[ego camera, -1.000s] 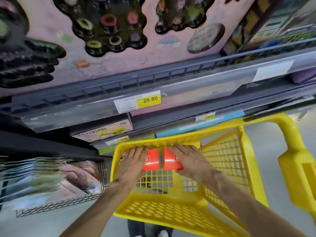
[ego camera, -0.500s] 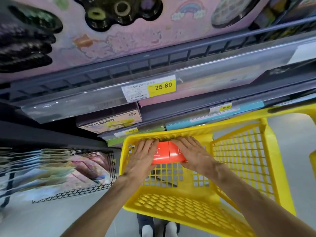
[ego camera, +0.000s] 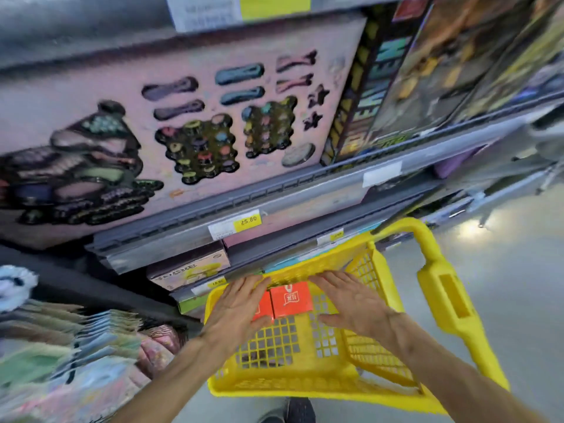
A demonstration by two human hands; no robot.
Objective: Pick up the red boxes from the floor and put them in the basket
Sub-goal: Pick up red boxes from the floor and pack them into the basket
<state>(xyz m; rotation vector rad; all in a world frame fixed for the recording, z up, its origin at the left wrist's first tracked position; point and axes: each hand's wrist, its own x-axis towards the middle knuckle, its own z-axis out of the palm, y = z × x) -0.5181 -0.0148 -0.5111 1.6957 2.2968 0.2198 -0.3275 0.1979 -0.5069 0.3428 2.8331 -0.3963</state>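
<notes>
Boxes (ego camera: 283, 300) now lie side by side on the basket (ego camera: 305, 374) floor; left hand (ego camera: 241, 303) and right hand (ego camera: 351, 303) have spread flat, grip released, so this pair is delivered.

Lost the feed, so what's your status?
Left hand and right hand open, flanking two red boxes in the yellow basket. Nothing in the way.

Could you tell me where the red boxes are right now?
In the head view, the red boxes lie side by side inside the yellow basket, between the left hand and right hand.
</notes>
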